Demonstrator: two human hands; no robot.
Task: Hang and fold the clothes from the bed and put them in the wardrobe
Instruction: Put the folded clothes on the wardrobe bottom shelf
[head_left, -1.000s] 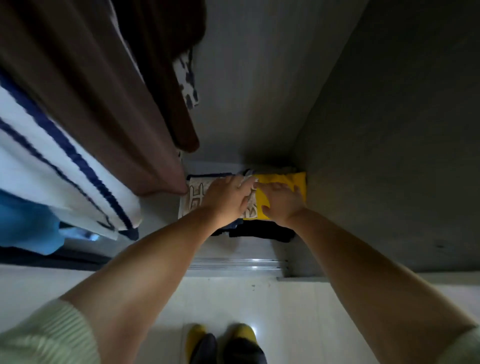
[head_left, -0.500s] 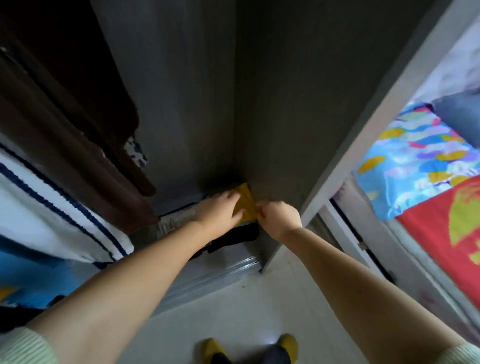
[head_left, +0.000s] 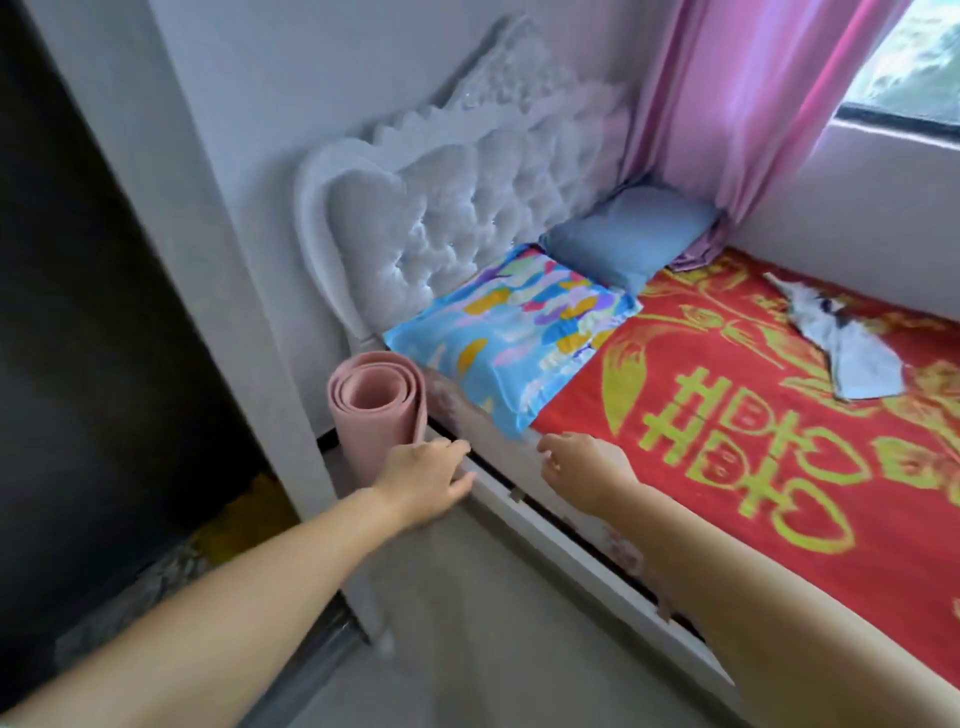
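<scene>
From the head camera, both bare forearms reach out over the floor toward the bed (head_left: 519, 499), whose edge runs from the middle of the view down to 4 o'clock. The left hand (head_left: 423, 475) hangs just in front of a rolled pink mat (head_left: 376, 410) that stands upright between the bed frame and the white wardrobe side panel (head_left: 249, 312); whether the fingers touch the mat I cannot tell. Its grip is loose, fingers slack and gently curled, holding nothing. The right hand (head_left: 587, 467) hovers at the near edge of the mattress, its grip likewise relaxed and empty, fingertips pointing toward 10 o'clock.

On the bed lies a red cover with gold characters (head_left: 753, 441). At 3 o'clock from the hands, well apart from them, a crumpled pale blue-grey garment (head_left: 847, 348) lies flat on that cover. At the head end, a bright patterned pillow (head_left: 509, 332) sits at 12 o'clock from the hands, with a plain blue pillow (head_left: 628, 234) just beyond it, both against a white tufted headboard (head_left: 457, 223).

A pink curtain (head_left: 727, 104) hangs at 1 o'clock beside the window (head_left: 909, 62). At 9 o'clock the dark wardrobe opening (head_left: 93, 312) shows; low inside it, a bit of yellow folded cloth (head_left: 244, 519) is dimly visible.
</scene>
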